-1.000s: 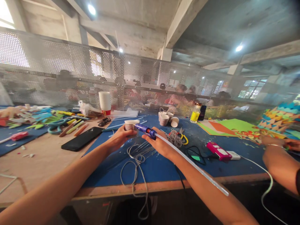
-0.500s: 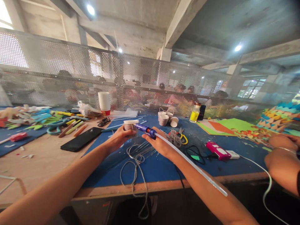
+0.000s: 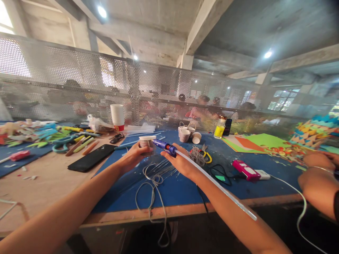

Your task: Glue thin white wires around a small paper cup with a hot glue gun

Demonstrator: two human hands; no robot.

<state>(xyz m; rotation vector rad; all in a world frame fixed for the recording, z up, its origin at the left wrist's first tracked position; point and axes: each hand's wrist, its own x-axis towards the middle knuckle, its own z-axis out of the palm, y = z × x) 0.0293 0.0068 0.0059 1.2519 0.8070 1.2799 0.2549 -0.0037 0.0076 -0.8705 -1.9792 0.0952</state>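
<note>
**Both hands full: cup in L, glue gun in R**

Head view: your L hand is closed around a small paper cup, white rim up, roughly upright, held above the blue mat on the surface. Your R hand is wrapped round a blue glue gun, nozzle pointing L at the cup's side, just under the rim; can't tell if the tip touches. A long clear glue stick runs out the gun's back end, along your R forearm.

Below & b/w your hands: loose grey cord, partly hanging over the front edge, w/ thin clear strips next to it. Just R of your R hand: a cord tangle plus yellow-handled scissors.

Further back, approx. centre: a group of small cups, w/ a tipped cup beside it. Back L: a tall white cup stack. Black phone lies flat L of your L hand. On the R: a magenta box w/ white plug; past it, a co-worker's arm at the edge.
</note>
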